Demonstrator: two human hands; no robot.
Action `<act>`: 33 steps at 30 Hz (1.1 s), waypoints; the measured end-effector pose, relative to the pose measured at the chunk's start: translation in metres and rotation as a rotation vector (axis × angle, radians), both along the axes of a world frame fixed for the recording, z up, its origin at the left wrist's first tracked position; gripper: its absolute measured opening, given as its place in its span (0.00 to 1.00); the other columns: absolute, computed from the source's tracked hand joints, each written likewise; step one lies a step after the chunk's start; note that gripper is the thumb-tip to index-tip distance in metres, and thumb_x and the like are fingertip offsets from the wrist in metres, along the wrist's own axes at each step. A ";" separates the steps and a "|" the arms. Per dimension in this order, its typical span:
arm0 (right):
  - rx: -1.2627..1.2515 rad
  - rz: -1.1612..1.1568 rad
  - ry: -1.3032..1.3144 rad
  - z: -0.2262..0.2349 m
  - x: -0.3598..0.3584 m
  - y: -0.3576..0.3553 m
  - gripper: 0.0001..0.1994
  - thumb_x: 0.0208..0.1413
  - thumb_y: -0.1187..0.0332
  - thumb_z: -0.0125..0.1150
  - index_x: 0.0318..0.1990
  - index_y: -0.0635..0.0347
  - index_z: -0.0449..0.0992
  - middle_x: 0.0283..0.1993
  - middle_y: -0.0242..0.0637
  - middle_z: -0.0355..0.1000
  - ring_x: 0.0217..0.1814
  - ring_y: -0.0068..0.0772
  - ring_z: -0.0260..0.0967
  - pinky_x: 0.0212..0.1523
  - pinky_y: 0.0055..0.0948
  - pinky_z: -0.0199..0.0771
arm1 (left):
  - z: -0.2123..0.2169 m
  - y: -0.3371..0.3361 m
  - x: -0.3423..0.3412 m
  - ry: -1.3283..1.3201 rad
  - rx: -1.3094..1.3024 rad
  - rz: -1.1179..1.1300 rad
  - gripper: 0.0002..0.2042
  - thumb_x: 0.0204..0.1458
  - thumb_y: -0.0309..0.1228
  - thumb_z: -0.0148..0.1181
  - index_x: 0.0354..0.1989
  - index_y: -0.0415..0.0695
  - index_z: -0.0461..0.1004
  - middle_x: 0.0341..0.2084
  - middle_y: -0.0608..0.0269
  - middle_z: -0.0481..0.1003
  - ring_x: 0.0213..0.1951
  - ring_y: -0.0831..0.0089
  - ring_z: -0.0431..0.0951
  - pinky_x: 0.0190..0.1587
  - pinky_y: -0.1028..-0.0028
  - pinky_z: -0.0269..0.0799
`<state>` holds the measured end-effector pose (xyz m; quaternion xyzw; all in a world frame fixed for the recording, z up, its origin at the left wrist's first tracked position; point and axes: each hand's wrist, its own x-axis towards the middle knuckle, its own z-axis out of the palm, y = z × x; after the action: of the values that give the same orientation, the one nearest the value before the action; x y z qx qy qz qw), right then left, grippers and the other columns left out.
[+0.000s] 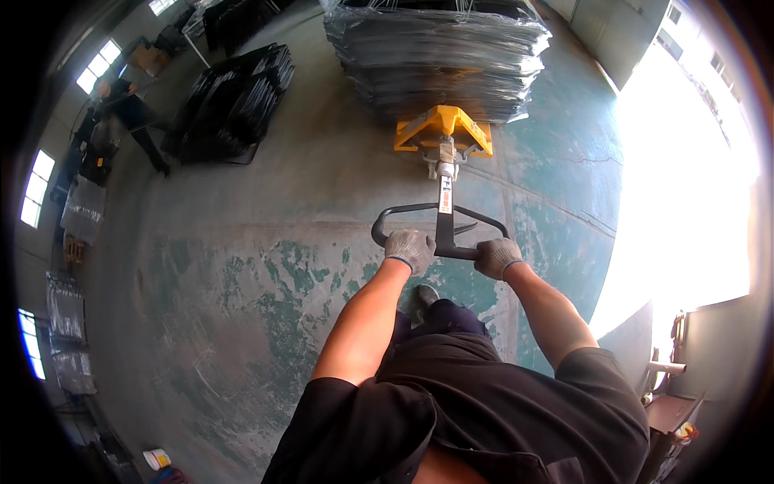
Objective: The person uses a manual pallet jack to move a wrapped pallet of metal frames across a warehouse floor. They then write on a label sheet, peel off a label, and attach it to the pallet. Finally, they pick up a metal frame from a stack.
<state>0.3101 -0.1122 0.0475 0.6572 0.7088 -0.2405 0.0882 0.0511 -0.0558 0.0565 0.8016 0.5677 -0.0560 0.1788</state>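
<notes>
Both my hands wear grey work gloves and grip the black loop handle [456,252] of a yellow pallet jack [448,121]. My left hand [410,249] is wrapped round the left part of the bar, and my right hand [497,257] closes on the right part. Between them the handle's shaft runs forward to the yellow frame. A dark release lever [465,229] sits inside the loop. Beyond the frame stands a tall stack wrapped in clear film [439,64], filled with dark flat pieces. The jack's forks are hidden under the stack.
A pile of black pieces [234,105] stands on the floor ahead to the left. Near it a person in dark clothes [133,113] is on foot. Wrapped bundles [66,306] line the left wall. Bright light enters through a wide doorway [685,177] at right. A white bucket [156,459] lies lower left.
</notes>
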 end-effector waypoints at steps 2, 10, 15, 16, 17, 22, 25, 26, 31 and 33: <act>0.008 0.010 0.005 0.002 -0.001 -0.003 0.16 0.56 0.58 0.63 0.47 0.51 0.90 0.47 0.49 0.87 0.54 0.57 0.85 0.58 0.53 0.84 | 0.003 -0.004 -0.001 0.008 -0.001 0.013 0.22 0.68 0.46 0.51 0.42 0.45 0.91 0.43 0.49 0.88 0.51 0.49 0.88 0.59 0.51 0.80; 0.033 0.067 0.000 0.026 -0.002 -0.006 0.15 0.59 0.53 0.64 0.44 0.49 0.89 0.43 0.48 0.87 0.49 0.58 0.85 0.55 0.54 0.84 | 0.029 -0.019 -0.008 -0.056 0.005 0.048 0.21 0.64 0.44 0.55 0.38 0.43 0.90 0.42 0.44 0.88 0.48 0.45 0.88 0.58 0.48 0.80; 0.030 0.202 -0.020 0.056 0.009 -0.013 0.14 0.61 0.54 0.62 0.42 0.50 0.88 0.44 0.48 0.86 0.50 0.58 0.84 0.53 0.54 0.84 | 0.064 -0.035 -0.006 -0.163 0.020 0.074 0.21 0.67 0.43 0.53 0.38 0.42 0.90 0.42 0.45 0.87 0.50 0.46 0.87 0.61 0.49 0.76; 0.000 0.267 -0.044 0.062 0.007 -0.009 0.16 0.61 0.53 0.62 0.43 0.53 0.88 0.45 0.49 0.86 0.50 0.59 0.85 0.54 0.54 0.84 | 0.069 -0.036 -0.008 -0.170 0.043 0.086 0.20 0.66 0.43 0.54 0.37 0.42 0.89 0.41 0.45 0.87 0.49 0.47 0.87 0.61 0.49 0.76; -0.031 0.335 -0.073 0.069 0.003 -0.006 0.17 0.62 0.53 0.62 0.44 0.55 0.87 0.47 0.50 0.86 0.51 0.59 0.85 0.55 0.54 0.84 | 0.074 -0.039 -0.013 -0.181 0.065 0.102 0.19 0.65 0.42 0.56 0.36 0.43 0.89 0.40 0.46 0.87 0.49 0.47 0.87 0.61 0.49 0.76; 0.024 0.340 -0.092 0.092 0.002 -0.011 0.16 0.59 0.54 0.66 0.43 0.56 0.87 0.46 0.50 0.86 0.51 0.60 0.85 0.55 0.54 0.85 | 0.080 -0.061 -0.024 -0.327 0.271 0.092 0.12 0.59 0.37 0.62 0.37 0.44 0.88 0.41 0.51 0.86 0.51 0.53 0.85 0.62 0.53 0.75; 0.054 0.323 -0.065 0.100 -0.011 -0.019 0.16 0.58 0.55 0.68 0.41 0.59 0.87 0.46 0.51 0.86 0.51 0.61 0.85 0.55 0.55 0.84 | 0.082 -0.089 -0.042 -0.416 0.398 0.162 0.09 0.58 0.34 0.62 0.40 0.44 0.86 0.42 0.52 0.85 0.52 0.52 0.84 0.62 0.54 0.74; 0.071 0.333 -0.066 0.100 -0.018 -0.021 0.16 0.57 0.55 0.69 0.41 0.59 0.86 0.46 0.52 0.86 0.51 0.61 0.84 0.54 0.56 0.84 | 0.072 -0.102 -0.049 -0.473 0.451 0.201 0.09 0.59 0.33 0.60 0.39 0.44 0.85 0.41 0.52 0.85 0.51 0.51 0.84 0.59 0.53 0.76; 0.086 0.188 -0.023 0.110 -0.037 -0.039 0.18 0.51 0.58 0.72 0.43 0.63 0.87 0.45 0.58 0.85 0.51 0.64 0.84 0.53 0.57 0.83 | 0.070 -0.257 -0.113 -0.570 0.275 0.659 0.10 0.63 0.34 0.56 0.37 0.45 0.83 0.36 0.46 0.83 0.44 0.42 0.84 0.49 0.47 0.79; 0.091 0.179 0.077 0.114 -0.042 -0.052 0.18 0.48 0.60 0.72 0.42 0.64 0.87 0.43 0.59 0.85 0.50 0.65 0.84 0.51 0.56 0.82 | 0.029 -0.359 -0.150 -0.417 0.022 0.910 0.16 0.59 0.38 0.60 0.47 0.42 0.87 0.39 0.41 0.86 0.43 0.41 0.87 0.49 0.46 0.83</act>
<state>0.2678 -0.1643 0.1613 0.5849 0.7776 -0.2245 0.0522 -0.0986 -0.4151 0.0859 0.4686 0.8126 0.1953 0.2862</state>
